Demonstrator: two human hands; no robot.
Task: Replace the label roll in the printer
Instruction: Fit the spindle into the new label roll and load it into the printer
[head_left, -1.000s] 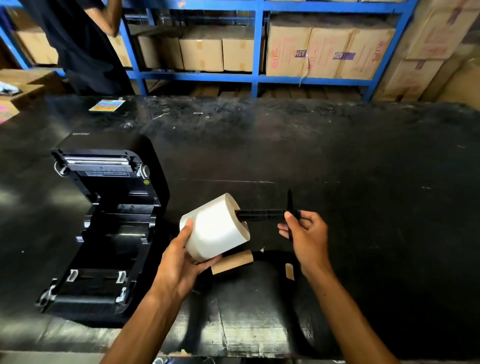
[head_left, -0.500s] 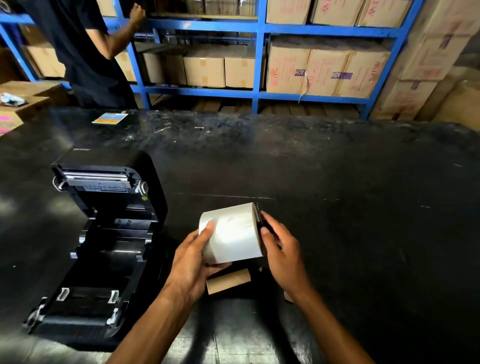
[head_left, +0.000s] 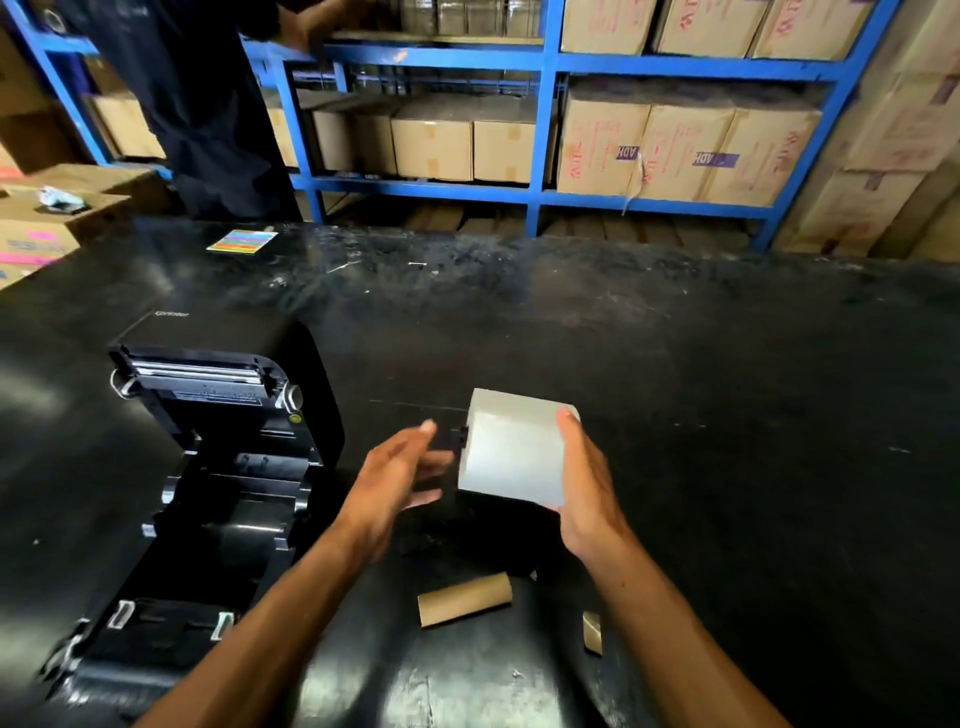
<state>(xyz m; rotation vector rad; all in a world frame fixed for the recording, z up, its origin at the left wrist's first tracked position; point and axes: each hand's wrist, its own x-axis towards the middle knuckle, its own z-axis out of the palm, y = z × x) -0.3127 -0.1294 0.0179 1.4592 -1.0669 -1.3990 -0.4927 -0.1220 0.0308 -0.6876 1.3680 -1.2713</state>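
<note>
A white label roll (head_left: 511, 449) hangs above the black table, held from its right side by my right hand (head_left: 584, 486). The black spindle runs through it; only its end (head_left: 462, 435) pokes out on the left. My left hand (head_left: 397, 480) is just left of the roll, fingers spread and blurred, not touching it. The black label printer (head_left: 208, 467) lies at the left with its lid swung open toward the back and its roll bay bare. An empty brown cardboard core (head_left: 464, 599) lies on the table below my hands.
A small brown scrap (head_left: 592, 631) lies right of the core. A coloured sticker sheet (head_left: 242, 241) sits at the table's far edge. Beyond the table stand a person in dark clothes (head_left: 197, 104) and blue shelving (head_left: 543, 130) with cardboard boxes.
The spindle was pushed fully into the roll. The roll passed from my left hand to my right, and my left hand let go and opened.
</note>
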